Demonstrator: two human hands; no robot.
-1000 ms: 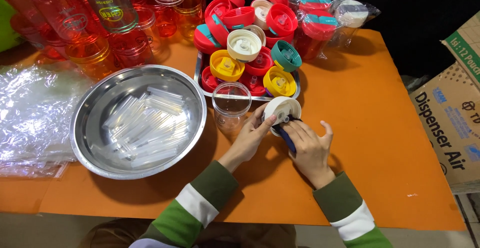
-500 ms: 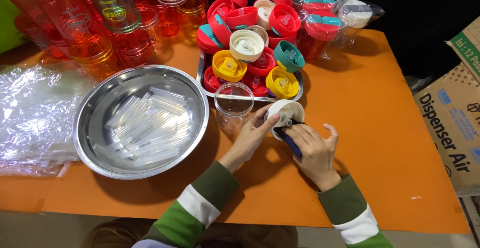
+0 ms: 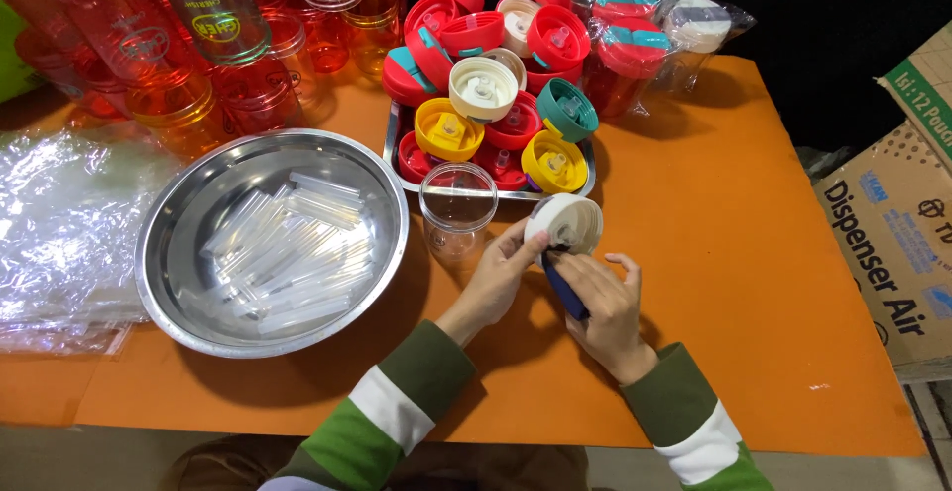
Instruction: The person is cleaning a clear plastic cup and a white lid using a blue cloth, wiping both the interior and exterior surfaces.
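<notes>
Both hands work on one white lid (image 3: pixel 563 221) just above the orange worktop (image 3: pixel 754 253): the left hand (image 3: pixel 501 273) pinches its rim, the right hand (image 3: pixel 600 298) grips a blue part (image 3: pixel 565 288) beneath it. Beside them stand one clear cup (image 3: pixel 458 208), one steel bowl (image 3: pixel 169 283) of clear tubes, and one tray (image 3: pixel 587 185) heaped with coloured lids, two yellow.

You have one view only, from the camera on your head, looking steeply down and slightly forward over the orange table (image 3: pixel 773 253). It sits close: your sleeves enter at the near edge, your left hand (image 3: pixel 501 278) and right hand (image 3: pixel 605 307) fall just below centre. The steel bowl (image 3: pixel 178 283) lies left, the cardboard box (image 3: pixel 892 223) right, the tray of caps (image 3: pixel 585 179) far.
</notes>
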